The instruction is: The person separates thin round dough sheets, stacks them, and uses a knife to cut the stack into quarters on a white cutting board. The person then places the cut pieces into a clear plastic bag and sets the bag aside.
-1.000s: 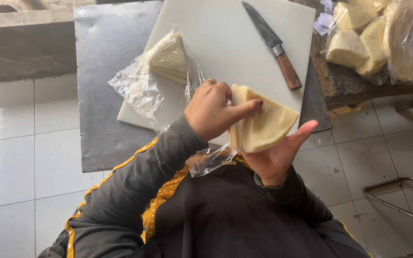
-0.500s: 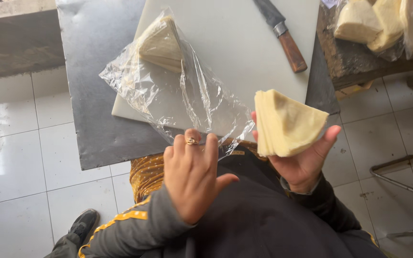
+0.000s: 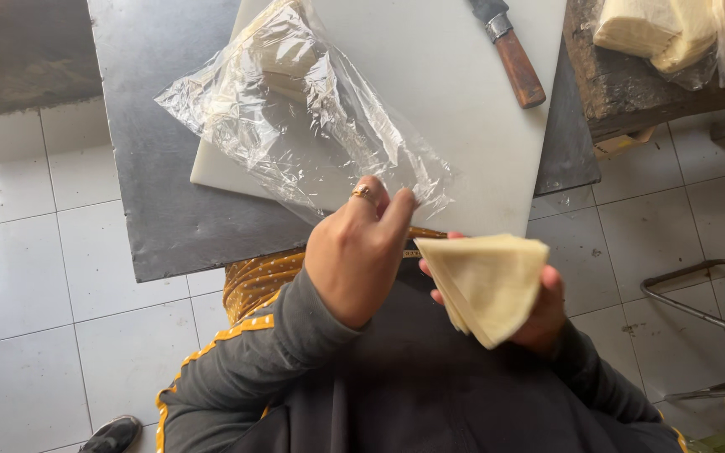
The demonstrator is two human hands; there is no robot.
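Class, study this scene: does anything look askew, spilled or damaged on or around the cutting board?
Nothing is spilled or damaged. The one untidy thing is the crumpled plastic bag, which sprawls over the near edge of the cutting board, pinched by the left hand. The right hand holds a neat stack of pastry triangles. The knife lies flat.

Pale triangular pastry stack point(image 3: 487, 283) upright beside crumpled clear plastic bag point(image 3: 304, 117).
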